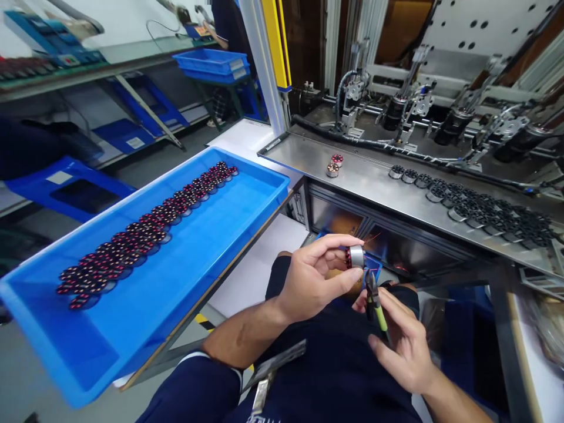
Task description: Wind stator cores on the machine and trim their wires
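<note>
Well, through the head camera I had the left hand raised over the lap, pinching a short silver metal cylinder with a red-and-dark toothed end. Its index finger lay above and its thumb below, parted only as wide as the piece, while the other fingers curled behind it. Fine red wire stuck out from the piece toward the upper right, and another red strand showed by its lower right edge.

On my other side, the right hand held dark-jawed pliers with yellow-green handles, fingers bent along the far side and thumb on the near side. The tool pointed upward, its tips just below the cylinder and near that lower strand; I could not tell how far its jaws were parted.

To my left, a long blue plastic tray carried a slanting band of red-and-black round parts, packed against one another. Ahead, two small copper-and-red round parts sat close together on a brushed steel bench, and farther right on it lay a crowd of dark-topped silver rings. Behind them I saw black cylindrical machine fixtures, and at the upper left a person in dark clothing
</note>
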